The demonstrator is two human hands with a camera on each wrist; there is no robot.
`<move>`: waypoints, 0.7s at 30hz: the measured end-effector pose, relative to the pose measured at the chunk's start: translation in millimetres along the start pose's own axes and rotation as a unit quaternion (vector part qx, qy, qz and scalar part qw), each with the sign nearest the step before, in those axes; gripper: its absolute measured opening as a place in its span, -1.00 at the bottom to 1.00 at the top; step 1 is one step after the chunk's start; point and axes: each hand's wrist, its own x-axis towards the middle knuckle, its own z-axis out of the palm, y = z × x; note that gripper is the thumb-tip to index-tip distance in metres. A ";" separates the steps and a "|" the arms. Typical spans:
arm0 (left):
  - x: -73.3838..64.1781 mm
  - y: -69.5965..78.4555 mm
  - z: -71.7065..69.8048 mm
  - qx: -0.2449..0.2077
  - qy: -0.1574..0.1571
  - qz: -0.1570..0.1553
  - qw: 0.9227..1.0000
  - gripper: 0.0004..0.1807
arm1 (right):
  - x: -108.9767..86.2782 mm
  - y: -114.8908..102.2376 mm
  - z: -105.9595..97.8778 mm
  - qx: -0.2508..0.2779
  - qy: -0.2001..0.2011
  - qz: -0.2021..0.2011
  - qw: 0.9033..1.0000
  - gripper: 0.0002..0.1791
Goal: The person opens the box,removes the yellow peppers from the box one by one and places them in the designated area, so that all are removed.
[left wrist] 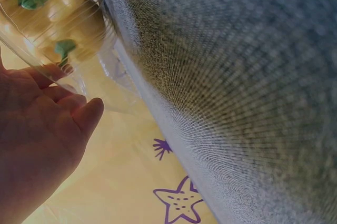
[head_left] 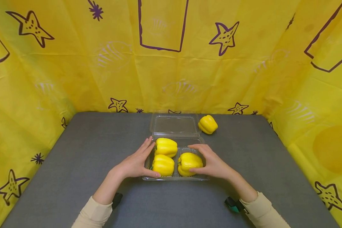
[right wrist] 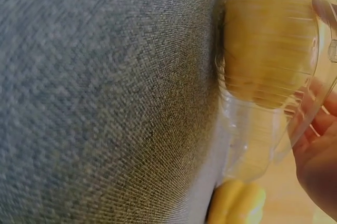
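Observation:
A clear plastic hinged container (head_left: 185, 178) lies on the table with its lid laid back. Two yellow bell peppers (head_left: 166, 147) sit in its left side, one behind the other. In the right side lies a third yellow bell pepper (head_left: 189, 163), its stem pointing left. My right hand (head_left: 212, 161) grips this one, thumb on its front and curved index finger behind. Along the container's left side rests my left hand (head_left: 134, 163), fingers extended and thumb at the front-left pepper. Through the clear wall, green stems (left wrist: 64, 46) show in the left wrist view.
Behind the container's right side, another yellow bell pepper (head_left: 208, 124) lies beside the raised lid (head_left: 175, 125). Grey cloth covers the table (head_left: 102, 133). A yellow patterned curtain (head_left: 117, 72) surrounds its back and sides.

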 end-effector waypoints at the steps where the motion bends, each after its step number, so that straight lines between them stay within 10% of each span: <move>1: 0.0 0.1 0.0 0.000 0.001 0.001 1.000 0.40 | 0.3 0.5 0.6 -0.007 -0.004 -0.004 1.000 -0.11; 21: -0.3 -1.3 0.6 0.000 0.005 0.008 1.000 0.41 | 3.8 -0.2 2.5 -0.064 -0.042 -0.034 0.996 -0.14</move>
